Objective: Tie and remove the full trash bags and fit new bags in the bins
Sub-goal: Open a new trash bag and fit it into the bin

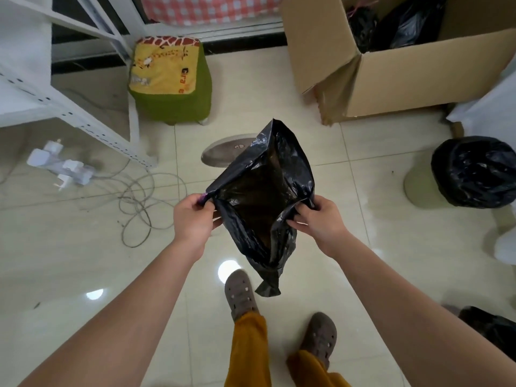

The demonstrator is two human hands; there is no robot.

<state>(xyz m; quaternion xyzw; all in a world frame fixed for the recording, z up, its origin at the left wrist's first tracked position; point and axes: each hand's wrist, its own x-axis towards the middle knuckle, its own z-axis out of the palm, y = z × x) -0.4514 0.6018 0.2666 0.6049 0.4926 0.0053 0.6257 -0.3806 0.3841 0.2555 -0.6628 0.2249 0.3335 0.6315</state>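
Head view: left hand [192, 219] and right hand [318, 219] pinch black bag [268, 174] mouth open.

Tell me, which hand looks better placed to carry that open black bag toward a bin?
Probably the right hand: it grips the new bag on the side nearer the already-lined bin.

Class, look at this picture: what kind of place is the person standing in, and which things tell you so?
Probably a room in a home, perhaps a utility or storage corner: a tiled floor, a giraffe-print stool, a cardboard box holding black bags, and a lined bin.
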